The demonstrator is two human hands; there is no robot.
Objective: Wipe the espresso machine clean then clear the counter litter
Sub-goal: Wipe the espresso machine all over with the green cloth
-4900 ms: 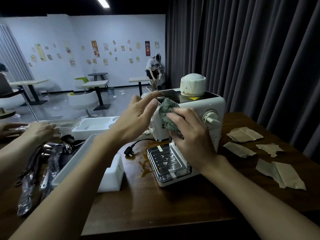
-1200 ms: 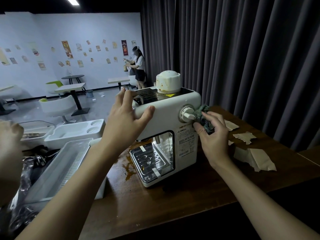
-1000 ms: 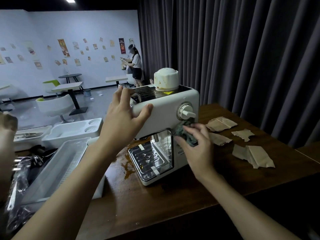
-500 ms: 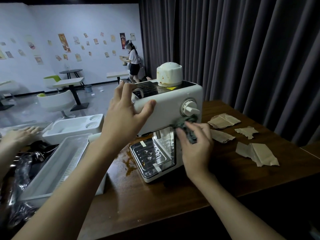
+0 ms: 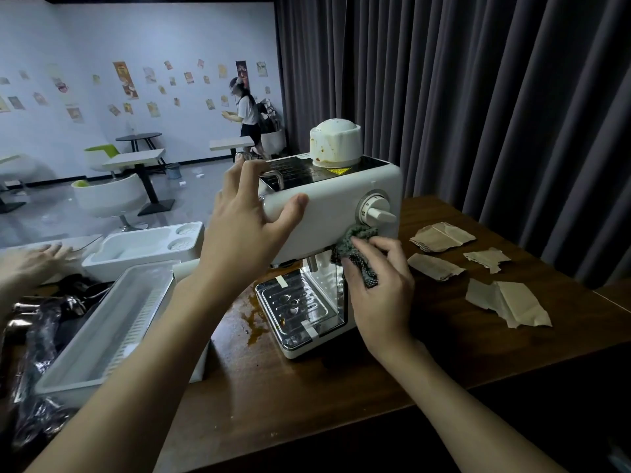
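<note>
White glossy plastic forms the boxy espresso machine (image 5: 327,213), which stands mid-counter (image 5: 307,387) on dark grained wood with a perforated chrome drip tray (image 5: 293,302). The left hand (image 5: 244,230) clamps the machine's upper corner at ten o'clock, fingers spread over the top and thumb on the front. The right hand (image 5: 379,285) pinches a nubbly dark-green cloth (image 5: 355,247) against the front panel, at seven o'clock from the round dial (image 5: 374,211). The cloth bunches above the curled fingers. Torn brown paper scraps (image 5: 440,237) lie at three o'clock.

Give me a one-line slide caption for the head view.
Left hand steadies the espresso machine while the right hand presses a green cloth under its dial; torn paper scraps lie beside it.
</note>
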